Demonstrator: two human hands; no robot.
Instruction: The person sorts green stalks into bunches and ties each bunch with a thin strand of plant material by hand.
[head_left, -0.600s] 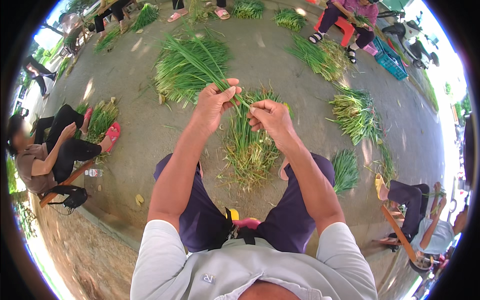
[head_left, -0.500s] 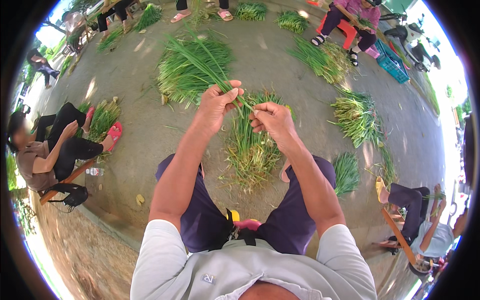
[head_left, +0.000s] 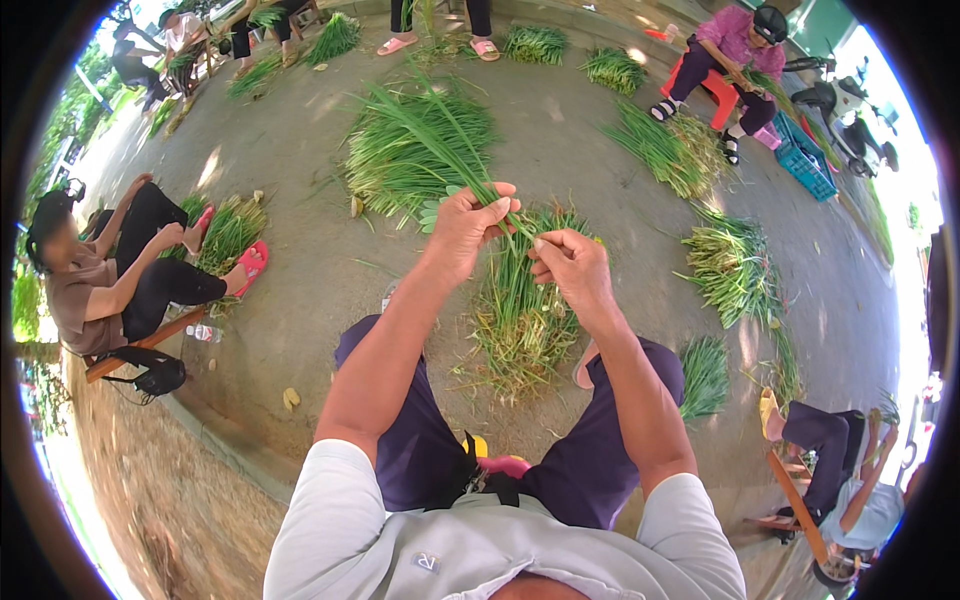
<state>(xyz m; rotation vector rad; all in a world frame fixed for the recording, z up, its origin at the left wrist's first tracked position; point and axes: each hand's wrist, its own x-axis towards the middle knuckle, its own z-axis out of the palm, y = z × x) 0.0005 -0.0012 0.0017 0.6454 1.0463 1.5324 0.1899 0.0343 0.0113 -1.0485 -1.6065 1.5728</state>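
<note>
My left hand (head_left: 466, 232) is closed round a thin bunch of long green chives (head_left: 434, 128). Their leaf tips point away to the upper left, and the lower ends stick out past my thumb. At those lower ends my right hand (head_left: 577, 272) pinches with thumb and forefinger; the exact bit between the fingertips is too small to make out. Below both hands, on the ground between my feet, lies a heap of chives with yellowed, straw-like trimmings (head_left: 525, 345). Farther off, a large pile of green chives (head_left: 415, 155) is spread on the ground, partly behind the held bunch.
Smaller chive heaps lie at the right, such as a loose pile (head_left: 735, 265) and a green bundle (head_left: 705, 375). Several people sit around handling chives. A teal crate (head_left: 805, 160) stands far right; a plastic bottle (head_left: 205, 333) lies left, near a black bag (head_left: 155, 372).
The whole view has shifted, so the surroundings appear farther right and lower. Both hands keep their hold on the chives, with little movement relative to each other.
</note>
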